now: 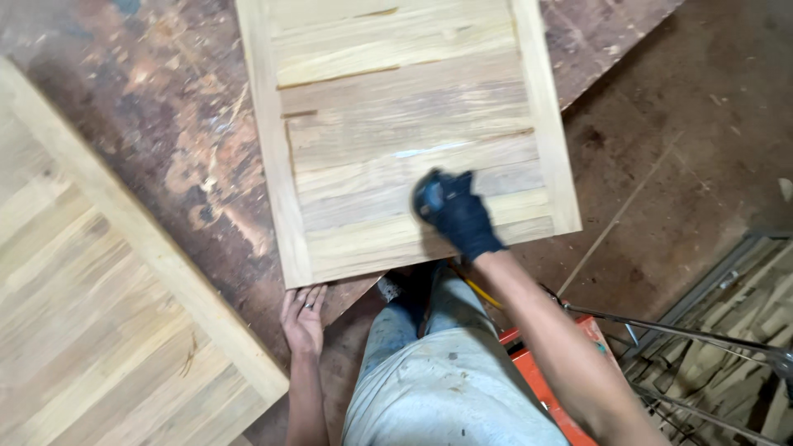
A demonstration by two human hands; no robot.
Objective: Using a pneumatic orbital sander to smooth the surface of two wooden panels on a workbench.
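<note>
My right hand (458,216) (gloved) wrapped round sander (427,198) on panel (413,124) — panel's long axis runs away from me. Left hand (303,318) flat, fingers spread, at near-left corner.

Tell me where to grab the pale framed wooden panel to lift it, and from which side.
Probably by the frame rails of the pale framed wooden panel, from its near edge. It lies flat; the bare left hand already rests at the near-left corner, and the gloved right hand presses near the right rail.
</note>
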